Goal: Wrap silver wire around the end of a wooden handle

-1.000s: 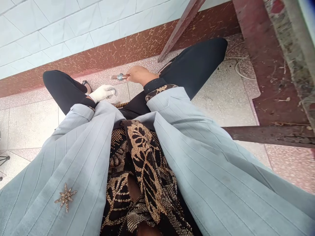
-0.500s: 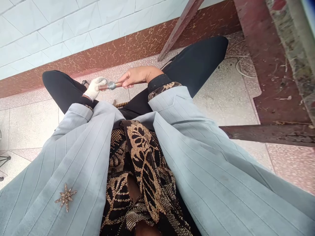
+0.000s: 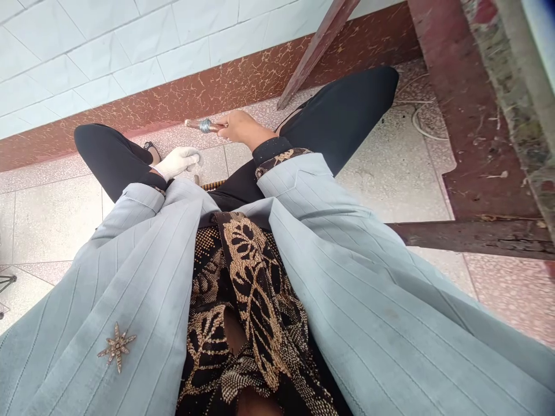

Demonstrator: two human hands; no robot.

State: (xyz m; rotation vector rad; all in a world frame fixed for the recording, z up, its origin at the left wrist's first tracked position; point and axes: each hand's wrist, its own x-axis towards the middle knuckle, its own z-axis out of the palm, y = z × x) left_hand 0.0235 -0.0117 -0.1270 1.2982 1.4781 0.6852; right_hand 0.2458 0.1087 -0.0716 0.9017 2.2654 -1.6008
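My right hand (image 3: 237,126), bare, is closed around a brown stick (image 3: 217,127) with a coil of silvery wire (image 3: 205,125) wound round it. The stick's pale end points left, above the floor. My left hand (image 3: 177,162), in a white knitted glove, is lower and to the left, apart from the stick. Its fingers are curled together; a small greyish patch shows by the fingertips, too unclear to name. Just below them, a short brown stub (image 3: 196,179) and a dark-and-tan striped edge (image 3: 214,185) show between my legs, mostly hidden.
A tiled wall (image 3: 143,40) with a reddish-brown base (image 3: 173,95) runs ahead. On the right stand a slanting wooden leg (image 3: 318,55) and a worn reddish wooden frame (image 3: 472,144). A pale cable (image 3: 418,124) lies on the floor beside my right knee.
My left hand has let go of the stick and dropped slightly right. My right hand has lifted the stick forward, toward the wall, and a little left.
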